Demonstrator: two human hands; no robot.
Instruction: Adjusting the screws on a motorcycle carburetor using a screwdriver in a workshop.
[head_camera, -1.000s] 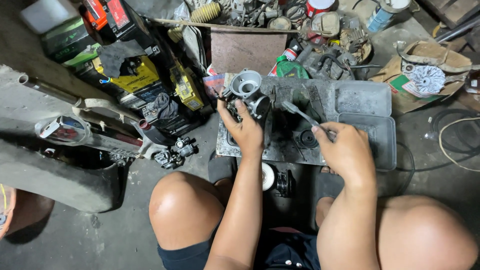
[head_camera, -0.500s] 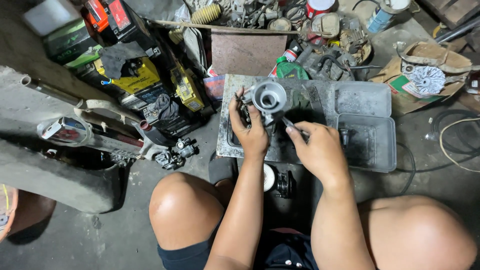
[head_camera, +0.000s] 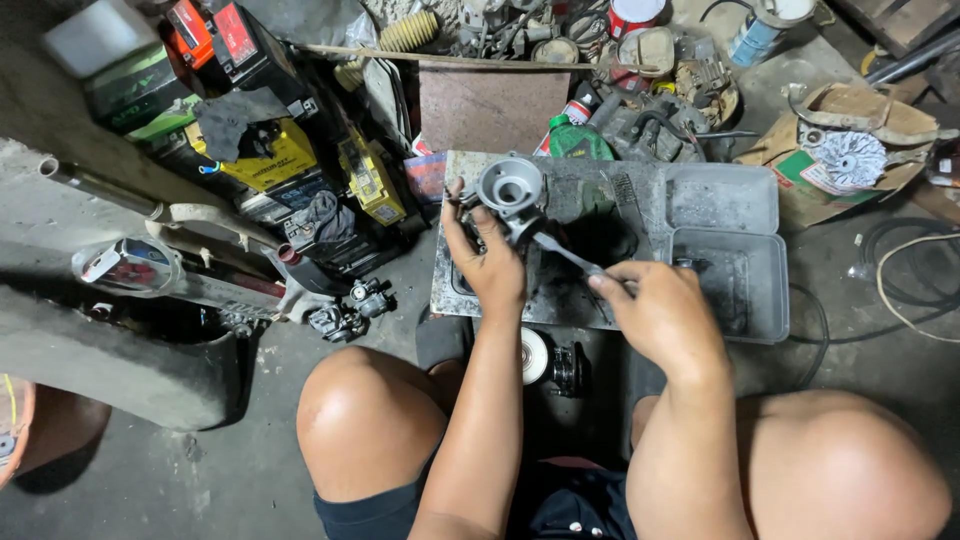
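Note:
My left hand (head_camera: 487, 258) grips a grey metal carburettor body (head_camera: 510, 190) with a round open throat facing up, held above a dirty grey tray (head_camera: 720, 200). My right hand (head_camera: 655, 315) holds a thin metal tool (head_camera: 566, 252) whose tip touches the lower side of the carburettor. Both hands are over the tray's left half, which is dark with oil. My bare knees are at the bottom of the view.
Yellow and black batteries (head_camera: 260, 160) and boxes are stacked at the left. Small engine parts (head_camera: 350, 305) lie on the concrete floor. A motorcycle exhaust pipe (head_camera: 170, 215) runs at the left. A cardboard box with a fan-shaped part (head_camera: 848, 160) sits at the right. Cans and clutter line the top.
My left hand raised the carburettor and turned its throat upward. My right hand moved left and brought the tool's tip against the carburettor.

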